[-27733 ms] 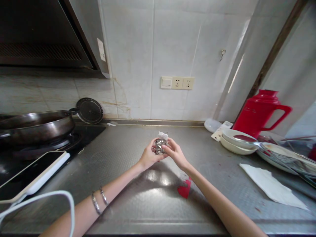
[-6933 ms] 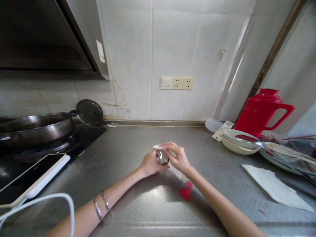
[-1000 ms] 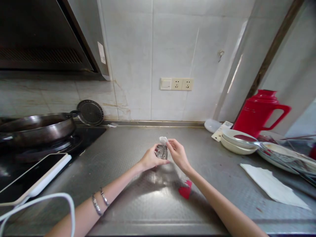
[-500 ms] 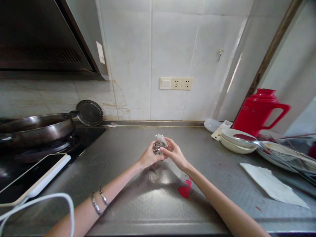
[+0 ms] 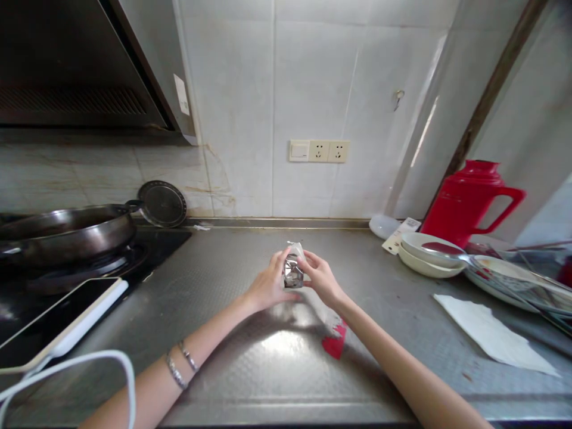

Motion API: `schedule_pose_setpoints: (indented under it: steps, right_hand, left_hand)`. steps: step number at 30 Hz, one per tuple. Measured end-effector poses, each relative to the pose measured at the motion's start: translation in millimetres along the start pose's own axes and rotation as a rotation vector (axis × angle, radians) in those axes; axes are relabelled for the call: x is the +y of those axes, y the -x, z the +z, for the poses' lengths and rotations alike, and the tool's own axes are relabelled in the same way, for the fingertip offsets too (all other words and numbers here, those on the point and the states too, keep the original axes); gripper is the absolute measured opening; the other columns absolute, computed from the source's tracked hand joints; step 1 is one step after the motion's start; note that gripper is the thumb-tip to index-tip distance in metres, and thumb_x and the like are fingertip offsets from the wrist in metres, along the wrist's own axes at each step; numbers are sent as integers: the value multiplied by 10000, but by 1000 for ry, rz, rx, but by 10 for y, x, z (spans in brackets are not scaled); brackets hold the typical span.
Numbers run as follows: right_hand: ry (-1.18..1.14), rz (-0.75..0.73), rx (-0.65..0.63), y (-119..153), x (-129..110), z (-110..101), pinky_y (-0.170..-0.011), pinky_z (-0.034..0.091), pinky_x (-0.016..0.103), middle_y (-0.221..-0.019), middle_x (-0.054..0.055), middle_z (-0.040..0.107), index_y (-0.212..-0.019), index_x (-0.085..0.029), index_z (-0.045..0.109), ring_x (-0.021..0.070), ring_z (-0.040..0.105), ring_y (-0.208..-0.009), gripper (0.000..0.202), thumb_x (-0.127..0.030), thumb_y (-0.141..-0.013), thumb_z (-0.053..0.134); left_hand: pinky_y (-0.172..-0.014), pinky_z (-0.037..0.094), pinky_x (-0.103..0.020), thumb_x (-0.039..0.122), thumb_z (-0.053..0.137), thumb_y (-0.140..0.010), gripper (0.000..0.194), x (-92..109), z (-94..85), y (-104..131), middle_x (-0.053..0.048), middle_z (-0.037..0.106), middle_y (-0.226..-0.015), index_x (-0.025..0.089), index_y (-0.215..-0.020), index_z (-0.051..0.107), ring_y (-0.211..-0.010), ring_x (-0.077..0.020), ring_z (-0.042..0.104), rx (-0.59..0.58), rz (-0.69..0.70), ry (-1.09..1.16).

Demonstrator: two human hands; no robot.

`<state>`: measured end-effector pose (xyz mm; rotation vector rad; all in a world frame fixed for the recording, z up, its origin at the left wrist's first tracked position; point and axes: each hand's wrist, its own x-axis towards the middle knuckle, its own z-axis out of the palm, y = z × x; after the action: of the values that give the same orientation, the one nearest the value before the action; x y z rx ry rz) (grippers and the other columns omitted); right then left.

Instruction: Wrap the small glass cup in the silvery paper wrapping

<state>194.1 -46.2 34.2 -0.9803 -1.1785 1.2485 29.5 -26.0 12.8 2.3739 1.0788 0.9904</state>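
Note:
Over the middle of the metal counter [image 5: 214, 369], a small shiny silver packet [image 5: 294, 273] with a whitish top is held between both hands. My left hand [image 5: 267, 285] grips its left side, fingertips at the upper edge and thumb lower down. On the other side, the fingers of my right hand [image 5: 322, 277] are closed on the packet's right edge. A torn red wrapper piece [image 5: 334, 344] lies on the counter below my right hand. What is inside the packet cannot be made out.
At the left are a steel pan [image 5: 75, 235] on the stove, a phone [image 5: 58, 325] and a white cable [image 5: 127, 372]. To the right stand a red thermos [image 5: 465, 202], stacked bowls [image 5: 431, 262], plates [image 5: 513, 280] and a white paper sheet [image 5: 491, 333].
The silver packet has turned and shows more of its front face between my hands. My left hand's fingers have shifted to its side, and its thumb is farther extended.

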Motion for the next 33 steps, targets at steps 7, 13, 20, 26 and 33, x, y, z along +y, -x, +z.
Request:
schedule_pose_setpoints:
  steps: [7, 13, 20, 26, 33]
  right_hand:
    - [-26, 17, -49, 11, 22, 20, -549, 557, 257, -1051, 72, 681, -1128, -194, 598, 225, 653, -906, 560, -534, -697, 710]
    - [-90, 25, 14, -29, 57, -7, -527, 564, 289, -1019, 63, 687, -972, -199, 630, 209, 670, -798, 463, -582, -712, 657]
    - [124, -121, 166, -145, 107, -129, -564, 544, 293, -822, 78, 723, -876, -161, 689, 225, 678, -756, 491, -592, -642, 702]
    - [325, -445, 247, -197, 94, -214, -747, 532, 338, -893, 92, 746, -880, -160, 740, 248, 671, -865, 403, -527, -776, 611]
    - [486, -538, 186, -89, 108, -144, -761, 523, 345, -898, 60, 753, -883, -202, 748, 251, 689, -828, 276, -421, -841, 585]
  left_hand:
    - [-1041, 404, -496, 354, 848, -559, 986, -100, 38, -35, -138, 390, -1418, 277, -1390, 324, -1273, -330, 456, 73, 130, 40]
    - [-1025, 414, -468, 326, 857, -548, 917, -73, 34, -43, -119, 534, -1319, 254, -1341, 403, -1203, -306, 527, 95, 45, 185]
    - [-967, 448, -393, 310, 883, -506, 881, 65, 21, -47, -109, 607, -1222, 231, -1269, 450, -1114, -267, 585, 109, -31, 401]
    - [-931, 466, -386, 255, 874, -511, 856, 37, 119, -39, -116, 620, -1159, 196, -1241, 433, -1036, -247, 616, 89, -145, 513]
    - [-890, 481, -398, 204, 863, -500, 870, -33, 204, -36, -93, 614, -1083, 177, -1244, 413, -952, -225, 627, 137, -201, 536]
